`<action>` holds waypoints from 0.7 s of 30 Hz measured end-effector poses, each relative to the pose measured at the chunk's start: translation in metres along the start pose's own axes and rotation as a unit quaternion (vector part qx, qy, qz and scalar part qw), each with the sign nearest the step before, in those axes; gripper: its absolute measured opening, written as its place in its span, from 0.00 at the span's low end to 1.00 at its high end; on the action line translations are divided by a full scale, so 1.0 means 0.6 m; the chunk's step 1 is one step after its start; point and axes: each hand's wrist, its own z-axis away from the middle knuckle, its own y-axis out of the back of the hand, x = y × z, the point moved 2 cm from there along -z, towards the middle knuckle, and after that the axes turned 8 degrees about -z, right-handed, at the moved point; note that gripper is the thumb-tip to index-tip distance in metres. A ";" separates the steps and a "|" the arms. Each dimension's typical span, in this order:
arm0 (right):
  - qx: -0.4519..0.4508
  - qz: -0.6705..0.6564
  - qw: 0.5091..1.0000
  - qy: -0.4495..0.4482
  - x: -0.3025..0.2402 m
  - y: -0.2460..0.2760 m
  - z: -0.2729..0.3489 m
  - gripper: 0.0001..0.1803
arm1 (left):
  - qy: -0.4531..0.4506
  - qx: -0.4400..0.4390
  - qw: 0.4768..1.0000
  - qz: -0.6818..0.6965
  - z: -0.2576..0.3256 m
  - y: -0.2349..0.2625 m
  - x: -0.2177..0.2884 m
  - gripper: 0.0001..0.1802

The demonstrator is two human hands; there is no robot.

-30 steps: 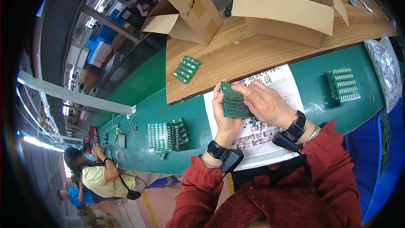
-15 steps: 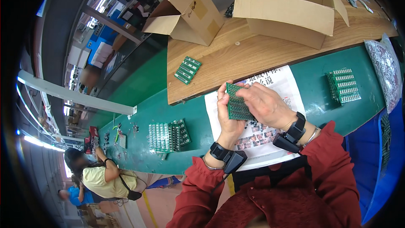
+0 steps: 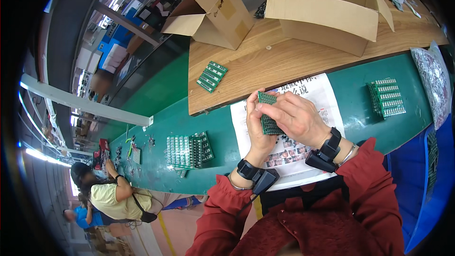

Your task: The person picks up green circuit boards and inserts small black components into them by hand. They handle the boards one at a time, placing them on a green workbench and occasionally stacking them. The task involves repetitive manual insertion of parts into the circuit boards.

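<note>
Both my left hand (image 3: pixel 258 128) and right hand (image 3: pixel 296 118) pinch the green circuit board (image 3: pixel 268 116) over the newspaper (image 3: pixel 310 95), catching whatever drops.

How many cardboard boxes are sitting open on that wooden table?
2. A smaller cardboard box lies tipped on the wooden table at its far left; a larger cardboard box stands upright to its right. The fisheye rim may hide others.

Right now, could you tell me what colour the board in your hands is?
Green, seen in the head view: the circuit board.
</note>
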 end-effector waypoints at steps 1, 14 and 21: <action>0.001 0.012 1.000 -0.020 -0.002 -0.001 0.001 0.30 | -0.003 0.001 1.000 -0.004 -0.001 0.002 -0.001 0.22; -0.020 -0.003 0.998 -0.054 -0.004 0.000 0.000 0.22 | -0.012 -0.002 0.999 -0.036 -0.004 0.002 -0.001 0.23; -0.030 -0.026 0.997 -0.063 -0.002 -0.002 0.003 0.19 | -0.012 0.008 1.000 -0.026 -0.004 0.000 -0.001 0.23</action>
